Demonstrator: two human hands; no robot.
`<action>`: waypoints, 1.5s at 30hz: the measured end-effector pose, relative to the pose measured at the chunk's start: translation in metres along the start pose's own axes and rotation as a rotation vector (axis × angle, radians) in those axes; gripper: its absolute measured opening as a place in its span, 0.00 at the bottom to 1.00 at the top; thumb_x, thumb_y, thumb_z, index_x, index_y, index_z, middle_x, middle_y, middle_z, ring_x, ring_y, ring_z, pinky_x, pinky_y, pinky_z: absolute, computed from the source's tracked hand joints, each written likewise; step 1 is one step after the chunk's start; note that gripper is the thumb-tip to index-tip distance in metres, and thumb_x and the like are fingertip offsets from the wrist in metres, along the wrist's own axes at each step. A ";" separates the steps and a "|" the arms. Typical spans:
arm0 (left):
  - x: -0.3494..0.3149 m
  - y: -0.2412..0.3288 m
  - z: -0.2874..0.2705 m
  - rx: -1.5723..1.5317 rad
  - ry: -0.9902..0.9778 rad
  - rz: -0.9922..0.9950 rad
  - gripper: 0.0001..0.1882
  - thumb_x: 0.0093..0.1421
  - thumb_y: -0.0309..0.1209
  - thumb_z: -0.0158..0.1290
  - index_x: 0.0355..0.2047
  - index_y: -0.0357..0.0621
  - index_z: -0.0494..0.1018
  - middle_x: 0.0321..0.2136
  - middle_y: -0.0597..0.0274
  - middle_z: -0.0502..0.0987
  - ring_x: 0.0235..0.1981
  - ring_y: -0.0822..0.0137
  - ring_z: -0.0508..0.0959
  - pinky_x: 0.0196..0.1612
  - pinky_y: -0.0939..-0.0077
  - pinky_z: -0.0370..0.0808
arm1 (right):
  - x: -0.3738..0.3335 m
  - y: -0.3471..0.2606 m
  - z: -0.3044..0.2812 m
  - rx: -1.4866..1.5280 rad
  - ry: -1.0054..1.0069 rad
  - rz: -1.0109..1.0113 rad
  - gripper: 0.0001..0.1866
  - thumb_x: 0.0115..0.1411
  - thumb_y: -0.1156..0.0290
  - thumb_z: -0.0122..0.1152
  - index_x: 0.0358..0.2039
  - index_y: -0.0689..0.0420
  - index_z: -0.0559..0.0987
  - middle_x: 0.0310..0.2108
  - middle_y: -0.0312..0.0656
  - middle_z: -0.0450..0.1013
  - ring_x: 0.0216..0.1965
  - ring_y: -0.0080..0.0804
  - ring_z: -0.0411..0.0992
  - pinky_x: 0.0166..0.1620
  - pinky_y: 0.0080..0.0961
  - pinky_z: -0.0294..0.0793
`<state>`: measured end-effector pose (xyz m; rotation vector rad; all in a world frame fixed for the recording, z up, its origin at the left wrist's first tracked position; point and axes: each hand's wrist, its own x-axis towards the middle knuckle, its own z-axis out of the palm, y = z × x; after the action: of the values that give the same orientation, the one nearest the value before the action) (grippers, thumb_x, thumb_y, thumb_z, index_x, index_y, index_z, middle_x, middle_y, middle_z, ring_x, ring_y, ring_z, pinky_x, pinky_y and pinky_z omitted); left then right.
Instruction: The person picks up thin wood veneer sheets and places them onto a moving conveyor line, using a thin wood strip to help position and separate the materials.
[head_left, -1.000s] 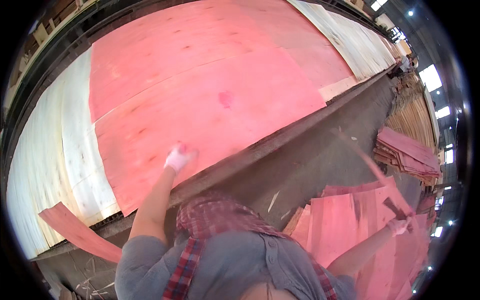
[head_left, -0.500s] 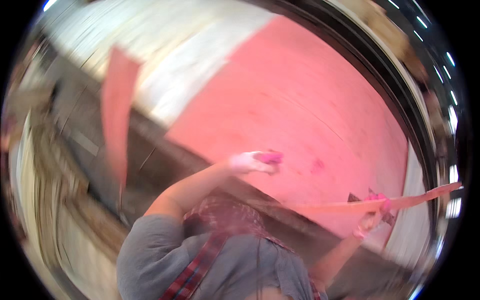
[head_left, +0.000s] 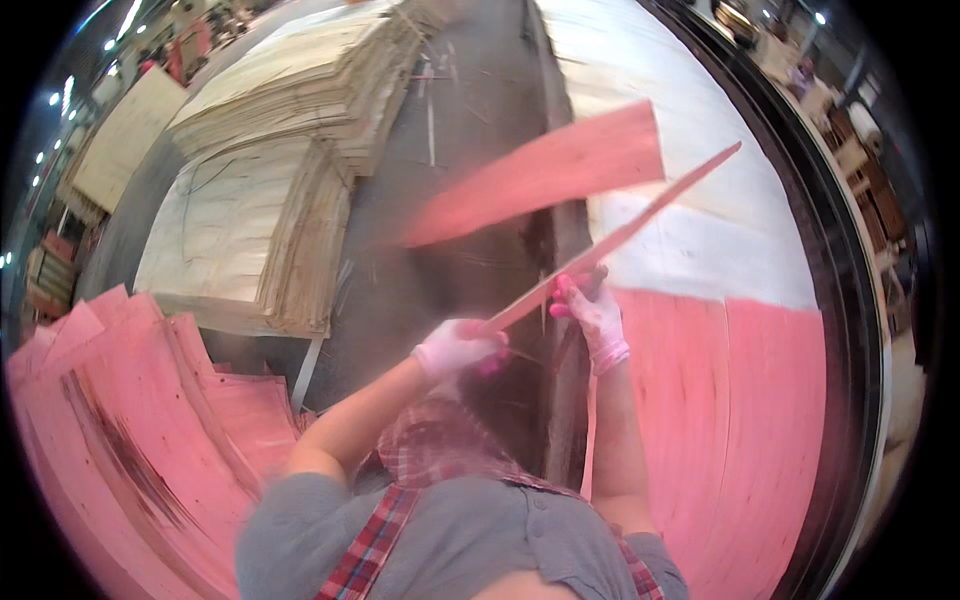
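Observation:
A narrow strip of thin pink wood veneer (head_left: 640, 222) slants up to the right in front of me. My left hand (head_left: 462, 348), in a white glove with pink fingers, is closed around its lower end. Farther along the strip, my right hand (head_left: 592, 318), gloved the same way, grips it between thumb and fingers. Beyond both hands, a wider pink veneer piece (head_left: 560, 172) spans the floor gap and the edge of the pale sheets. Its left end is blurred, and what supports it cannot be made out.
Pink veneer sheets (head_left: 690, 400) lie at right, with whitish sheets (head_left: 700, 240) beyond them and a dark rail (head_left: 850, 330) alongside. At left are stacked pale veneer (head_left: 225, 225) and a pile of pink sheets (head_left: 130, 430). Dark floor (head_left: 470, 110) with scraps runs between.
The view has turned left. My left hand, formerly apart over the pink sheets, now grips the strip my right hand was holding. The strip has swung in front of me.

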<state>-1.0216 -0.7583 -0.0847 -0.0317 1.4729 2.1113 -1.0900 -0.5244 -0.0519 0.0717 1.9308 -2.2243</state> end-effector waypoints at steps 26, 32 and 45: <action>0.180 0.098 -0.348 0.124 0.686 0.189 0.11 0.56 0.30 0.55 0.38 0.39 0.73 0.33 0.64 0.76 0.36 0.74 0.75 0.42 0.81 0.72 | 0.433 0.096 -0.112 0.445 0.588 -0.165 0.24 0.54 0.71 0.60 0.52 0.56 0.66 0.48 0.39 0.68 0.41 0.29 0.68 0.42 0.24 0.69; 0.321 0.180 -0.360 0.440 0.700 0.258 0.19 0.53 0.26 0.55 0.47 0.39 0.69 0.34 0.68 0.75 0.36 0.76 0.74 0.43 0.81 0.71 | 0.566 -0.061 0.040 0.246 0.299 -0.549 0.13 0.53 0.79 0.59 0.40 0.62 0.72 0.39 0.41 0.72 0.41 0.27 0.71 0.45 0.23 0.71; 0.413 0.270 -0.396 0.783 1.491 0.379 0.40 0.50 0.40 0.58 0.59 0.42 0.52 0.52 0.42 0.63 0.54 0.49 0.64 0.57 0.65 0.59 | 0.686 -0.196 0.384 0.524 -0.473 -0.546 0.15 0.55 0.79 0.54 0.44 0.61 0.72 0.37 0.43 0.73 0.35 0.26 0.70 0.35 0.23 0.72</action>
<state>-1.6065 -0.9914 -0.1441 -1.3297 3.2178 1.4278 -1.7619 -0.9559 0.0838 -0.9159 1.1768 -2.6912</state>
